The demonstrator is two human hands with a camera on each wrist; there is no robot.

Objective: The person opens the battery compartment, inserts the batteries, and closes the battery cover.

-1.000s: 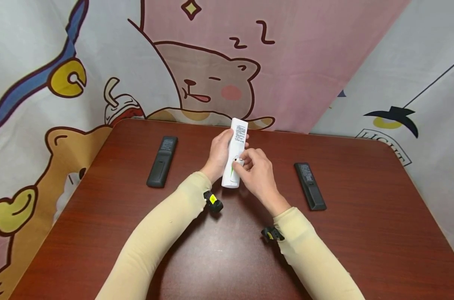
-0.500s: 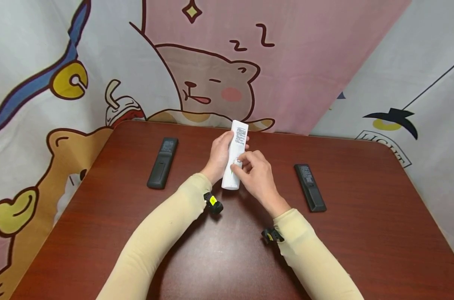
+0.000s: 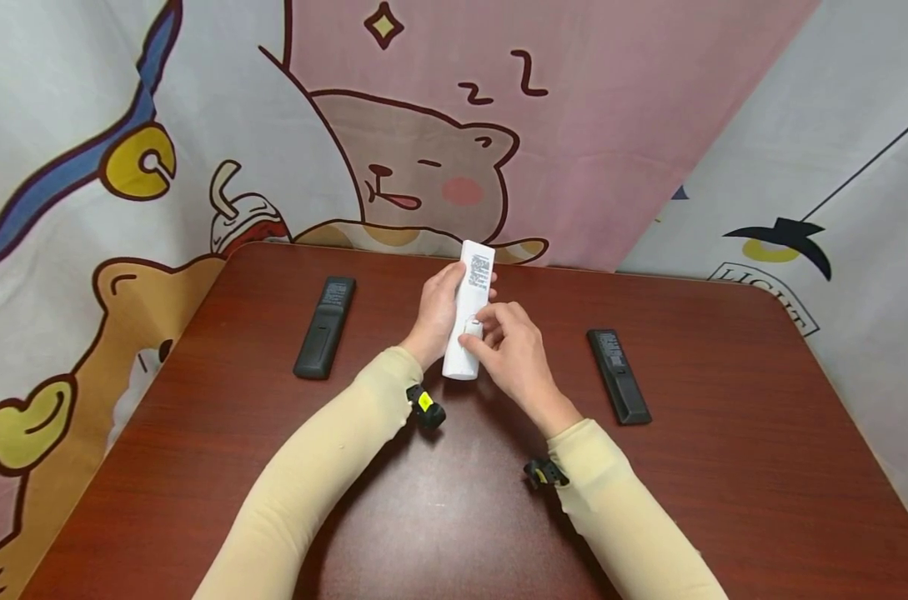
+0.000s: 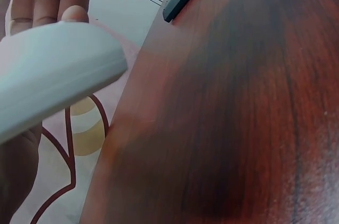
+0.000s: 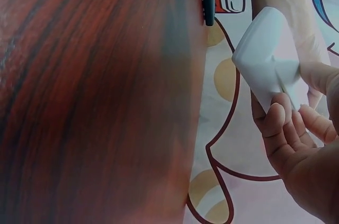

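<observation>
A white remote control (image 3: 470, 292) is held at a slant over the table, its back with printed text facing up. My left hand (image 3: 436, 310) grips it from the left side, fingertips showing at its right edge. My right hand (image 3: 515, 342) pinches the small white battery cover (image 3: 473, 329) between thumb and fingers, over the lower half of the remote's back. In the right wrist view a narrow gap shows along the cover beside the fingers. The left wrist view shows the blurred lower end of the remote (image 4: 63, 70); the battery compartment is hidden.
A black remote (image 3: 324, 327) lies face down to the left on the brown wooden table (image 3: 438, 508). Another black remote (image 3: 619, 377) lies to the right. Behind the table hangs a cloth (image 3: 589, 167) printed with cartoon animals.
The battery cover has come down closer against the white remote's back, and the green patch seen beneath it earlier is out of sight. Both hands stay nearly in place.
</observation>
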